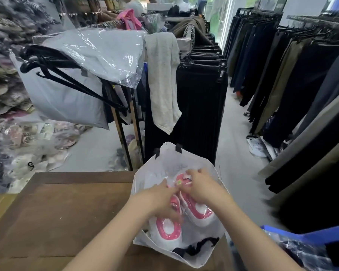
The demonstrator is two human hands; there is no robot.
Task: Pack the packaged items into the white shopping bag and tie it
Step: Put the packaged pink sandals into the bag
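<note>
The white shopping bag (pixel 186 159) stands open on the right end of a brown wooden table (pixel 63 216). Its black handles show at the far rim and at the near rim (pixel 196 247). Inside lie packaged items (pixel 169 229), white and pink under clear plastic. Both my hands are down in the bag on top of them. My left hand (pixel 160 196) presses on the plastic of the left package, fingers curled into it. My right hand (pixel 202 187) grips the clear wrap of the upper right package (pixel 200 212).
A clothes rack with dark trousers (pixel 200 98), a grey towel (pixel 162 81) and plastic-wrapped grey garments (pixel 98 53) stands just beyond the table. More dark clothing hangs along the right (pixel 301 85). Bagged goods are piled on the left floor. A blue crate (pixel 309 235) sits at bottom right.
</note>
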